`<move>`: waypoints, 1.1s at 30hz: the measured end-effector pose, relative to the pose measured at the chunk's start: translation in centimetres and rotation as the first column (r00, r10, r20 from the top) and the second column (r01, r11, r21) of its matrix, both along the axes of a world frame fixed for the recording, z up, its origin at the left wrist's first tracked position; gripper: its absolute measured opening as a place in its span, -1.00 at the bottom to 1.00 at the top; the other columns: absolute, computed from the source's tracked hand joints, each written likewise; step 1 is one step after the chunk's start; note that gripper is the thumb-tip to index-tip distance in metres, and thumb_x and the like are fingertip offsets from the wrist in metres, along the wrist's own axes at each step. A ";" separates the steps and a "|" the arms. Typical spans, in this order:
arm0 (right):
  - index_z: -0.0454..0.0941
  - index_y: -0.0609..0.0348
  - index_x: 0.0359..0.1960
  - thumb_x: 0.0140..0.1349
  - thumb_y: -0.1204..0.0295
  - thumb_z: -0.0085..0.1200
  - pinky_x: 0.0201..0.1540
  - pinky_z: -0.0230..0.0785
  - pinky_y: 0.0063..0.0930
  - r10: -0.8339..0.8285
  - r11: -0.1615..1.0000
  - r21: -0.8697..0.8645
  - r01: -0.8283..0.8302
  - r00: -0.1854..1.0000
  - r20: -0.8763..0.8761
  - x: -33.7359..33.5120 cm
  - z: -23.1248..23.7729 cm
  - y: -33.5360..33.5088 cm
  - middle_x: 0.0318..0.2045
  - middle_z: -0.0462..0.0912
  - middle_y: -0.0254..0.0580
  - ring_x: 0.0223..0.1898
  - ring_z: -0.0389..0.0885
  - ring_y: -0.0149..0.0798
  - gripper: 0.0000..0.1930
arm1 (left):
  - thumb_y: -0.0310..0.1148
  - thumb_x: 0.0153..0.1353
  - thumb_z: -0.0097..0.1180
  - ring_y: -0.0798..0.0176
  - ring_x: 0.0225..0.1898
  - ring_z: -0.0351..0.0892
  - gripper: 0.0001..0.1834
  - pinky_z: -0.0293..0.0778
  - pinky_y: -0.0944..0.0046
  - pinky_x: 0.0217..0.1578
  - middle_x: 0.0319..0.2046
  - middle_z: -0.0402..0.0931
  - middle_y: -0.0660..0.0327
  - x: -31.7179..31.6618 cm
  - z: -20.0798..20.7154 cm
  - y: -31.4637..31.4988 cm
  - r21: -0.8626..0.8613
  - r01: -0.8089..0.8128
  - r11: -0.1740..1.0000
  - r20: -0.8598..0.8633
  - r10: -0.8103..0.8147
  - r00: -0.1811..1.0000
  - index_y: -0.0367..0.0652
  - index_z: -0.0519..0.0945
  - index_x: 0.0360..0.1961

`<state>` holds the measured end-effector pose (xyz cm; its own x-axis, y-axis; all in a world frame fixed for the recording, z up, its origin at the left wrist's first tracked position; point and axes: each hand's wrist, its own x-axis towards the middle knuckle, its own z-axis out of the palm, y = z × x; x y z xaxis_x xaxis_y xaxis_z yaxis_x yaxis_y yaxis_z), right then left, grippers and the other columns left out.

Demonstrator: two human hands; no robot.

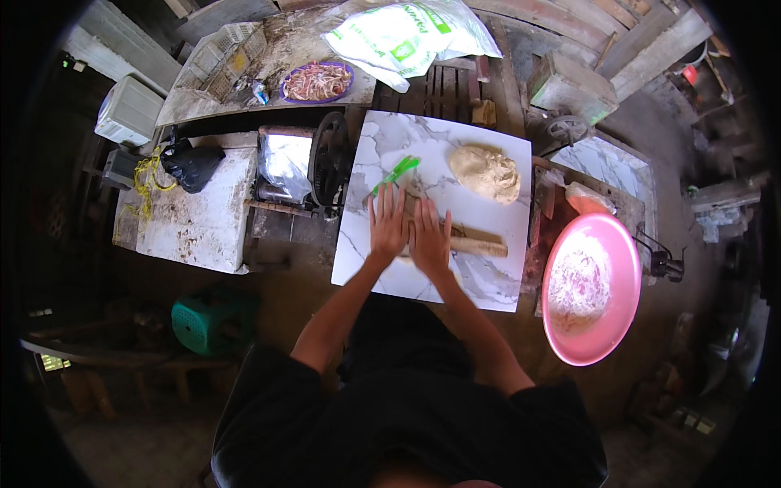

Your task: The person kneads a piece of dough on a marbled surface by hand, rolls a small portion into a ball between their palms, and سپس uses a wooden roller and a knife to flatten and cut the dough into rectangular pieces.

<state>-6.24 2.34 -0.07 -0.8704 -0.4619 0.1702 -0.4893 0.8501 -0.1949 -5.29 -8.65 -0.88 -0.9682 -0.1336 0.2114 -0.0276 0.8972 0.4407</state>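
Side by side, my left hand [388,224] and my right hand [429,237] lie flat, palms down, fingers stretched forward, on a marble-patterned board [371,138]. From under my right hand a long tan roll of dough [480,246] runs out to the right; the palms cover the rest of it. Just beyond my left fingertips is a bright green tool [400,169], perhaps a knife; its exact kind is unclear. A large pale lump of dough [486,173] rests at the board's far right. Neither hand grips anything.
A pink basin [633,281] with whitish contents stands right of the board. To the left are a machine with a black wheel [329,159] and a black plastic bag [192,165]. Behind lie a purple plate [351,84] of reddish pieces and a white sack [415,41]. A green stool [195,324] stands lower left.
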 end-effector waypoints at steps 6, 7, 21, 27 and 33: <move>0.10 0.20 0.12 0.12 0.31 -0.25 0.20 -0.30 -0.18 0.046 0.999 -0.002 -0.046 0.994 0.097 6.5 1.9 1.5 0.16 0.10 -0.20 0.21 -0.03 -0.28 -0.50 | -0.27 0.12 -0.34 0.11 0.26 -0.25 -0.41 -0.39 -0.04 0.16 0.20 -0.14 -0.03 6.6 1.4 1.4 0.031 0.012 0.999 0.162 -0.016 0.987 -0.33 -0.04 0.16; 0.10 0.20 0.12 0.13 0.31 -0.26 0.20 -0.30 -0.18 0.042 0.999 -0.017 -0.041 0.996 0.081 5.1 1.8 1.3 0.16 0.10 -0.20 0.21 -0.03 -0.28 -0.51 | -0.27 0.11 -0.33 0.11 0.26 -0.25 -0.40 -0.39 -0.04 0.16 0.19 -0.13 -0.04 5.4 1.3 1.3 0.047 -0.009 0.999 0.107 0.004 0.994 -0.34 -0.03 0.16; 0.09 0.22 0.12 0.13 0.29 -0.26 0.20 -0.31 -0.17 -0.010 0.999 -0.032 0.014 0.993 0.119 5.1 1.9 1.7 0.15 0.11 -0.18 0.22 -0.04 -0.31 -0.49 | -0.29 0.14 -0.35 0.10 0.26 -0.27 -0.44 -0.40 -0.01 0.17 0.20 -0.15 -0.02 5.4 1.4 2.3 0.037 -0.038 0.999 0.115 0.034 0.993 -0.28 -0.01 0.16; 0.05 0.24 0.13 0.14 0.30 -0.27 0.21 -0.35 -0.16 -0.003 0.999 -0.049 0.007 0.997 0.081 2.7 1.3 1.4 0.17 0.06 -0.15 0.23 -0.07 -0.28 -0.48 | -0.26 0.04 -0.23 0.10 0.26 -0.24 -0.37 -0.39 -0.01 0.17 0.19 -0.10 -0.04 3.1 0.6 2.3 0.003 -0.132 0.991 -0.012 0.132 0.991 -0.31 0.02 0.15; 0.04 0.17 0.15 0.16 0.24 -0.33 0.21 -0.45 -0.10 -0.093 0.995 0.030 0.096 0.990 -0.108 -7.2 0.4 -0.6 0.19 0.04 -0.24 0.24 -0.12 -0.32 -0.48 | -0.26 -0.01 -0.17 0.05 0.26 -0.32 -0.32 -0.40 -0.05 0.16 0.20 -0.18 -0.05 -7.0 2.6 1.4 -0.052 -0.144 0.988 0.036 0.146 0.989 -0.26 0.00 0.16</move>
<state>-13.44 1.73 0.36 -0.8883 -0.3856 0.2492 -0.4227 0.8988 -0.1159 -12.33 -7.21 1.70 -0.9470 -0.2639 0.1835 -0.1755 0.9029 0.3925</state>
